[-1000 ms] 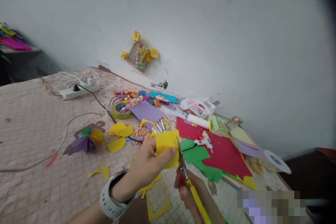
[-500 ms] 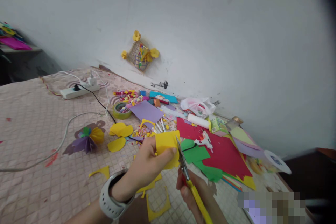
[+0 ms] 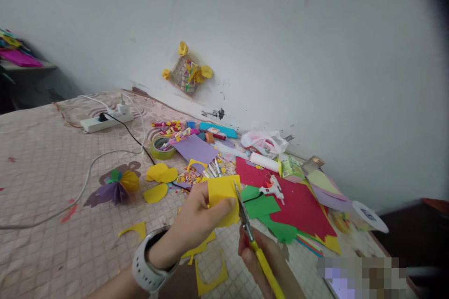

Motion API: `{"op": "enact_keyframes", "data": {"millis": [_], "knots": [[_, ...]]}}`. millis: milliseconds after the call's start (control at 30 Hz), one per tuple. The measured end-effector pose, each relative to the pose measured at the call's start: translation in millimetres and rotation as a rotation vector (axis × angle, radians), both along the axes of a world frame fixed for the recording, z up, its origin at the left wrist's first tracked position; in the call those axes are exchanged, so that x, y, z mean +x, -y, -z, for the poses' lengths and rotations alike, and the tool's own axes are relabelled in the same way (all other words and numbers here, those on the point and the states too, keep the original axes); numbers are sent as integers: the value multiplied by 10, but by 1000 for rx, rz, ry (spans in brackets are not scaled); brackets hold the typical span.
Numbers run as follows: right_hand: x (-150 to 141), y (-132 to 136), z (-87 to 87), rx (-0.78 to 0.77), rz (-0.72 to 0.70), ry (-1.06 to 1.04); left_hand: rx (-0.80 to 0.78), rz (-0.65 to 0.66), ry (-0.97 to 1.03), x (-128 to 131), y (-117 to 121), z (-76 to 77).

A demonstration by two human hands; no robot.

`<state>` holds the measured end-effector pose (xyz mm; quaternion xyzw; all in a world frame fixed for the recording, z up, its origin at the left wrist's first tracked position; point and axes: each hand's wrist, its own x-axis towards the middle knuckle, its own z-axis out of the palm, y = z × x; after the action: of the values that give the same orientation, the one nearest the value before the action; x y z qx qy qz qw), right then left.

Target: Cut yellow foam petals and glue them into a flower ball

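While our left hand (image 3: 203, 217) pinches the yellow paper (image 3: 222, 188) above the table (image 3: 66, 182), our right hand (image 3: 275, 253), wrapped round the scissors (image 3: 259, 253) at the paper's edge, sits slightly farther right than before

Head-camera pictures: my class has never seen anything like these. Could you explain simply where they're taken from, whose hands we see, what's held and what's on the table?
There is no robot here. A person wears a camera on their head, looking forward and down, so we see roughly their own view.

The left hand, with a pale-strapped watch on its wrist, grips a yellow piece. The right hand holds yellow-handled scissors, their blades at the piece's right-hand edge.

On the cloth-covered table lie a purple sheet, a red sheet, a white glue gun, a roll of tape and a power strip.
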<state>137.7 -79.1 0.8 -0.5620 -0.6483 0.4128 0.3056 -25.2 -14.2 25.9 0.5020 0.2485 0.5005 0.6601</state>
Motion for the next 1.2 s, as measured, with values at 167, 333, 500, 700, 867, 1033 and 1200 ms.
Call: {"op": "enact_keyframes", "data": {"millis": [167,333,500,700,867,1033,1200], "knots": [[-27,8,-37,-21,12,3,13,9,4,0,-10,-10],[-43,6,-60,-27,31,8,7,10,18,5,8,-15],[-8,0,26,2,40,5,-8,18,15,6,13,2],[15,17,25,63,76,97,-7,44,40,-4,2,-8],[39,10,17,80,59,117,-16,39,39,-3,13,-9],[71,7,52,40,38,39,-22,61,20,-13,-3,8],[156,17,138,2,43,-9,-2,115,28,-46,-10,-1]]}}
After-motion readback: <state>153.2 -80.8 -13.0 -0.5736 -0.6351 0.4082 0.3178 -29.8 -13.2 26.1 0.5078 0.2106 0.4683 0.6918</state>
